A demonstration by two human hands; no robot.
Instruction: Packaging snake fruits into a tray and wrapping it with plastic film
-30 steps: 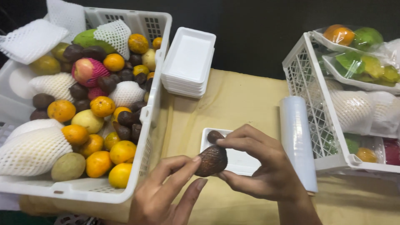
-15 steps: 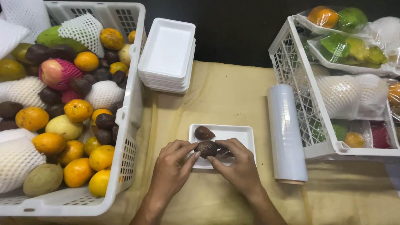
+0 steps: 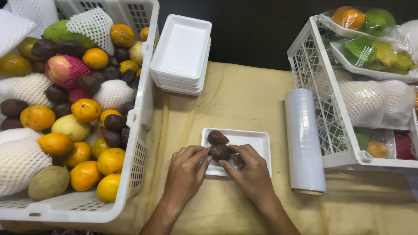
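Along the left of the frame a white plastic crate [image 3: 143, 109] is heaped with fruit: oranges [image 3: 85, 109], dark brown scaly fruits [image 3: 114, 123], a pale green pear-shaped fruit [image 3: 72, 127], a pink apple in a red foam net [image 3: 61, 69] and several pieces wrapped in white foam netting [image 3: 19, 159]. Its right wall stands just beside the working spot, so there is little room on that side.

Just right of the crate's top corner, in the upper middle, sits a stack of empty white foam trays [image 3: 183, 54].

In the lower middle, on the tan cloth [image 3: 244, 100], lies a single white foam tray [image 3: 257, 141]. One dark scaly fruit [image 3: 216, 138] already rests in its upper left corner. The left hand [image 3: 185, 174] and the right hand [image 3: 250, 172] meet over the tray's near edge, fingertips of both closed around a second dark scaly fruit [image 3: 220, 152], which is low over the tray or touching it; I cannot tell which. By my judgement the tray is only begun: most of its floor is bare, to the right of the two fruits.

Right of the tray, close to it, lies a roll of clear cling film [image 3: 303, 139], lengthwise up the frame. Beyond it, at the right edge, a second white crate [image 3: 313, 82] holds wrapped trays of fruit [image 3: 370, 48]. Open cloth remains above the tray and below the hands.
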